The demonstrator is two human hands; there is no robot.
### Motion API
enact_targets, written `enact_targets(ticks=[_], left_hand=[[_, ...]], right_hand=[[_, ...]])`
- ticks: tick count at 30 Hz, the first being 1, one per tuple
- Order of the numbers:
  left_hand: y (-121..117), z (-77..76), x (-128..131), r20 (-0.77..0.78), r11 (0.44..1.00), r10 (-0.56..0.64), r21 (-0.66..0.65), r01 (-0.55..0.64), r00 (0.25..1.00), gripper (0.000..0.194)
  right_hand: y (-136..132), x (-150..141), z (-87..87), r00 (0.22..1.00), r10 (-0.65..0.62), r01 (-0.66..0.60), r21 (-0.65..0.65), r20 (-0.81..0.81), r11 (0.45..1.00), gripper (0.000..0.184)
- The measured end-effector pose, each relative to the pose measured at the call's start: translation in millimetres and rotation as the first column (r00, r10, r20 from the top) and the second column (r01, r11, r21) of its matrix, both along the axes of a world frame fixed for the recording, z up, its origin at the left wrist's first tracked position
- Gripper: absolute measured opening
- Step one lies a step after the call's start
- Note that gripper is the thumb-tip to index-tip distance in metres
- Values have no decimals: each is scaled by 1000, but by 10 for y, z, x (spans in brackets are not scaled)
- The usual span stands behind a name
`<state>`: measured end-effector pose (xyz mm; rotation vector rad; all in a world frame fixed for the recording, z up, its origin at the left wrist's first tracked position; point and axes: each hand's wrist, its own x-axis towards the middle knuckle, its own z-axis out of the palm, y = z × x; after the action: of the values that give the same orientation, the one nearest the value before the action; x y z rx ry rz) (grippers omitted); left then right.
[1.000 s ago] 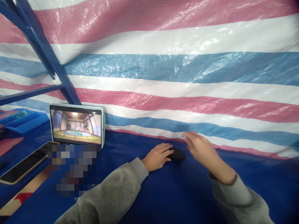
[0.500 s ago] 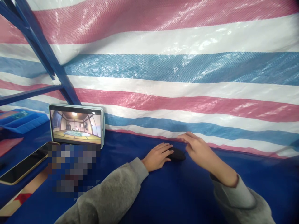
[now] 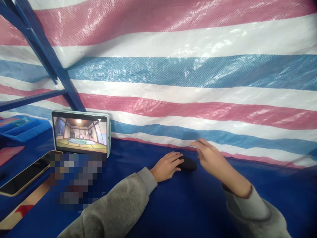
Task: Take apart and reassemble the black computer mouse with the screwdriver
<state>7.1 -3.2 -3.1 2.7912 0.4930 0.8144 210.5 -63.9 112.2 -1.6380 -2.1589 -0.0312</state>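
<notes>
A smooth black oval object (image 3: 188, 163), shaped like a computer mouse, lies on the blue table surface; its exact kind does not show. My left hand (image 3: 167, 167) rests over its left end, with the fingers on top and the thumb at the near side, holding it. Just right of it and above the surface is my right hand (image 3: 206, 155). Its fingers are bent and drawn together, pointing left. Whatever they pinch, if anything, is too small to make out. A tiny red speck shows under those fingers.
A phone in a pale case (image 3: 80, 134) stands at the left, its screen lit. Near it lie a second phone (image 3: 29, 173) with a dark screen and a blue tray (image 3: 37, 127). Striped sheeting (image 3: 188, 71) hangs behind the table, beside a blue metal frame (image 3: 49, 49).
My right hand has shifted slightly right, and a small red speck now shows beneath its fingers. The left hand and the black oval object have stayed in place.
</notes>
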Motion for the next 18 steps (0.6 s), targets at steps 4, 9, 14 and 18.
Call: enact_targets(ticks=[4, 9, 14, 18], left_hand=[[-9, 19, -4, -6, 1000, 10, 1, -10, 1000, 36], [-4, 20, 0, 1, 1000, 3, -9, -3, 1000, 35], [-1, 14, 2, 6, 1000, -4, -21, 4, 1000, 35], [-3, 13, 1, 5, 1000, -1, -24, 1, 1000, 35]], right_hand=[[-30, -35, 59, 1000, -3, 2, -58, -16, 998, 48], [-1, 0, 20, 994, -111, 111, -29, 19, 993, 34], [1, 3, 9, 1000, 3, -4, -53, -18, 999, 43], [-16, -17, 33, 995, -83, 84, -29, 48, 996, 37]])
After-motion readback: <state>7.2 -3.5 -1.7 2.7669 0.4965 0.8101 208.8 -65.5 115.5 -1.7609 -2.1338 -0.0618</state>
